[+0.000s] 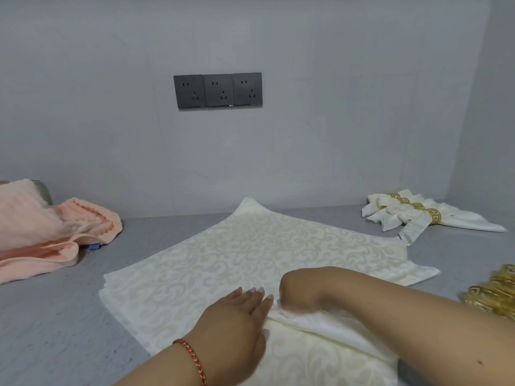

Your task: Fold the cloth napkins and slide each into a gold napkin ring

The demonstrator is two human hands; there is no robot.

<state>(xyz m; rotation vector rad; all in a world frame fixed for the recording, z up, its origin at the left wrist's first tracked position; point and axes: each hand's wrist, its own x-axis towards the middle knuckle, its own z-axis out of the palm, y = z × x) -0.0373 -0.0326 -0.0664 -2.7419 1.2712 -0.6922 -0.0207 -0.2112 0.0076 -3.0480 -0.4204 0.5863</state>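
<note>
A stack of cream damask napkins [250,254] lies flat on the grey counter [55,316]. The top napkin's near corner is turned up into a fold [312,321] at the front. My left hand [237,316] lies flat on the cloth with straight fingers, pressing beside the fold. My right hand [298,288] is bent down at the wrist, its fingers curled under and pinching the folded edge. Three finished napkins in gold rings [418,213] lie at the back right. A pile of loose gold napkin rings [493,293] sits at the right edge.
Peach towels [41,232] are heaped at the left on the counter. A grey wall with three dark sockets [217,90] stands right behind the napkins. A small blue object [93,247] peeks out beneath the towels.
</note>
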